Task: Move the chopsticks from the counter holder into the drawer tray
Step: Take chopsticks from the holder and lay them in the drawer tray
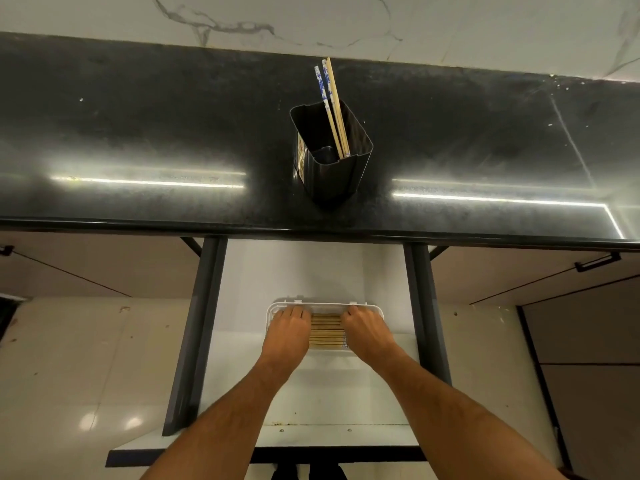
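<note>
A black square holder (361, 147) stands on the dark counter (173, 133), and three chopsticks (330, 95) lean in it, two with blue-and-white tops. Below it the drawer (311, 271) is pulled out, with a white tray (325, 304) on its floor. A row of wooden chopsticks (326, 332) lies crosswise in the tray. My left hand (289, 329) covers their left ends and my right hand (363, 329) covers their right ends. Both hands are palm down with fingers curled over the bundle at the tray's far rim. The fingertips are hidden.
Dark rails (204, 306) run along both sides of the drawer. Closed cabinet fronts with black handles (597, 261) flank it. A marble wall (346, 19) rises behind the counter. Pale floor tiles (69, 375) show at the lower left.
</note>
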Tool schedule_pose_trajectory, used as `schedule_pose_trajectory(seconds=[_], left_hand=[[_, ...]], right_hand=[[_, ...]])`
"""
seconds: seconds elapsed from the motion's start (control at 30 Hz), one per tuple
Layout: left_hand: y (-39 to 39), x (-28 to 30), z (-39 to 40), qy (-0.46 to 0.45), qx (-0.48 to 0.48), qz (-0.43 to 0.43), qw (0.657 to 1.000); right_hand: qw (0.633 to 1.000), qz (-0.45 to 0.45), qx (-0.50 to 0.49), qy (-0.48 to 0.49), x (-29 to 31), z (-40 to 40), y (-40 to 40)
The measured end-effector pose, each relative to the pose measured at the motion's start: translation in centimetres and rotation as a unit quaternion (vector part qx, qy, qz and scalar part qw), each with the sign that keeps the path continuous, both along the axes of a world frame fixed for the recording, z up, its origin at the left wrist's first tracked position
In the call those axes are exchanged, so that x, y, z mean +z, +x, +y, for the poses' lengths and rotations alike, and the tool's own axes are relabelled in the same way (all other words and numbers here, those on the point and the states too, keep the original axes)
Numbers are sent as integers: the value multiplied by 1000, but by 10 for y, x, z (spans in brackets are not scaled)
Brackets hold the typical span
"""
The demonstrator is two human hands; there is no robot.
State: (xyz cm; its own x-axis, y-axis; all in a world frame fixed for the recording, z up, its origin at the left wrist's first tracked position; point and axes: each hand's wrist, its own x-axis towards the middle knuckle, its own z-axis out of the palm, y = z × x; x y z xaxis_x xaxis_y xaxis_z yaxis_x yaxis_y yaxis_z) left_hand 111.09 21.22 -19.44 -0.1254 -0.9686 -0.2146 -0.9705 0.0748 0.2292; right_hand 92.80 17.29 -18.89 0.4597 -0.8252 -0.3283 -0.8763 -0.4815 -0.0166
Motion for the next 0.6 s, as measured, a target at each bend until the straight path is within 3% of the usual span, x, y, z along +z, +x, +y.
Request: schedule_pose_trajectory(seconds=[0.2, 0.43, 0.6], left_hand=[[2, 22, 2, -23, -19, 2, 1000], [6, 61, -10, -168, -29, 49, 984], [11, 101, -45, -228, -28, 32, 973]], right_hand=[[998, -41, -15, -34, 16, 7, 2], [982, -110, 13, -154, 48, -7, -1], [963, -120, -43, -240, 89, -31, -2]])
